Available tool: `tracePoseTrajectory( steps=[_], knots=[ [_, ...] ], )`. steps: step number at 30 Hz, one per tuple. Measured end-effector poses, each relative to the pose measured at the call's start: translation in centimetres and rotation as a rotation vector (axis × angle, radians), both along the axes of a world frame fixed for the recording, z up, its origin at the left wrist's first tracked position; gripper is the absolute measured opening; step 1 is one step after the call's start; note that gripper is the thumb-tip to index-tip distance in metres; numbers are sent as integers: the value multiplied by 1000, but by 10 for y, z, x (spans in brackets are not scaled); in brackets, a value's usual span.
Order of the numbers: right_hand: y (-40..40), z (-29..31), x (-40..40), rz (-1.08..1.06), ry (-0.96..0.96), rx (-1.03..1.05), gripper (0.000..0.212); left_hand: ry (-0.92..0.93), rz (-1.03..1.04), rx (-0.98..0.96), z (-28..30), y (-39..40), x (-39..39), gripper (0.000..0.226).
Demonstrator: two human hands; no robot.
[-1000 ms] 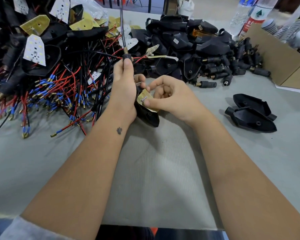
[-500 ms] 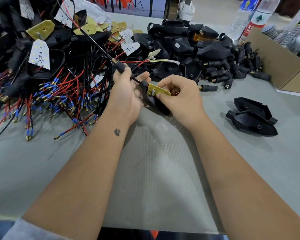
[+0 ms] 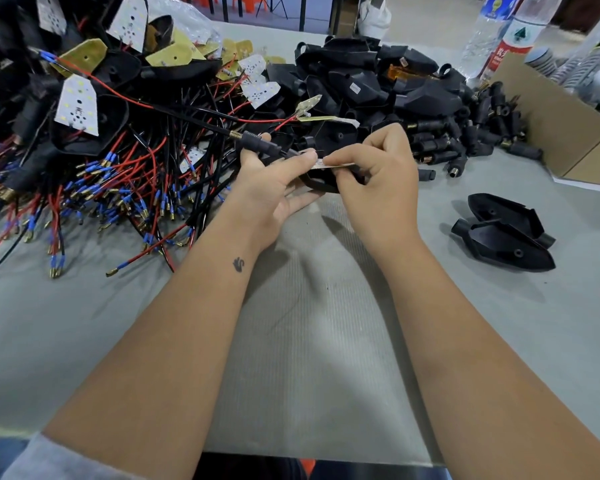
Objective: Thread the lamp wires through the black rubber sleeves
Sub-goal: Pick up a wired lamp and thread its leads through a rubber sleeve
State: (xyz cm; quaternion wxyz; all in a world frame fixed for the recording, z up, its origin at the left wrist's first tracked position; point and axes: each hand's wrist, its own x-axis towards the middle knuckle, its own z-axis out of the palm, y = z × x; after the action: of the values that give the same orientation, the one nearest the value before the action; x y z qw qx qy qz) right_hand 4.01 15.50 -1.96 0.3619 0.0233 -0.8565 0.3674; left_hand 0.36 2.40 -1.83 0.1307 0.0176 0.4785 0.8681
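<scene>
Grey desk (image 3: 84, 341) under both hands; left hand (image 3: 271, 181) grips a black rubber sleeve (image 3: 260, 144), right hand (image 3: 378, 171) pinches a small board (image 3: 329, 164) just beside it

The clear plastic bottle (image 3: 510, 36) at far right wears a red-and-white label with a green tree emblem and Chinese characters too blurred to read.

Small assembly workshop, grey work table (image 3: 84, 341) heaped with red and black lamp wires (image 3: 118, 174), LED boards (image 3: 78, 105), piled black lamp housings (image 3: 378, 77), loose rubber sleeves (image 3: 482, 133), cardboard box (image 3: 548, 133), water bottles (image 3: 510, 32) at the edge
</scene>
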Motion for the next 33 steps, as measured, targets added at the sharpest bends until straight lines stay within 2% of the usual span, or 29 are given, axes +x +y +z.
tracePoseTrajectory(
  steps=[3, 7, 9, 12, 15, 17, 20, 23, 25, 28, 31, 33],
  knots=[
    [-2, 2, 3, 41, -59, -65, 29, 26, 44, 4, 0, 1, 1, 78],
    [-6, 2, 3, 37, -92, -113, 13, 22, 112, -39, -2, 2, 0, 74],
    [-7, 1, 1, 26, -102, -124, 11, 23, 126, -45, -2, 2, -2, 79],
    [-7, 1, 0, 70, -197, -273, 26, 36, 146, -44, -3, 3, -2, 83],
    [-4, 2, -2, 113, -335, -430, 13, 57, 160, -2, -1, 4, -1, 81],
    [-4, 1, -3, 168, -374, -498, 3, 53, 153, 34, 0, 4, -2, 74],
    [-3, 0, -4, 170, -333, -620, 9, -10, 125, 12, 3, 3, -4, 45],
    [2, 0, -6, 152, -305, -755, 14, -61, 130, -181, 9, 5, -1, 14],
    [6, 1, -6, 133, -294, -804, 12, -22, 152, -463, 10, 5, 1, 29],
    [11, 3, -7, 100, -261, -866, 9, 272, 293, -880, 4, 0, 8, 56],
    [14, 3, -7, 75, -229, -929, 6, 594, 516, -990, 2, -5, 15, 52],
    [16, 3, -7, 56, -207, -965, 6, 738, 593, -1112, 4, -7, 12, 39]
  ],
)
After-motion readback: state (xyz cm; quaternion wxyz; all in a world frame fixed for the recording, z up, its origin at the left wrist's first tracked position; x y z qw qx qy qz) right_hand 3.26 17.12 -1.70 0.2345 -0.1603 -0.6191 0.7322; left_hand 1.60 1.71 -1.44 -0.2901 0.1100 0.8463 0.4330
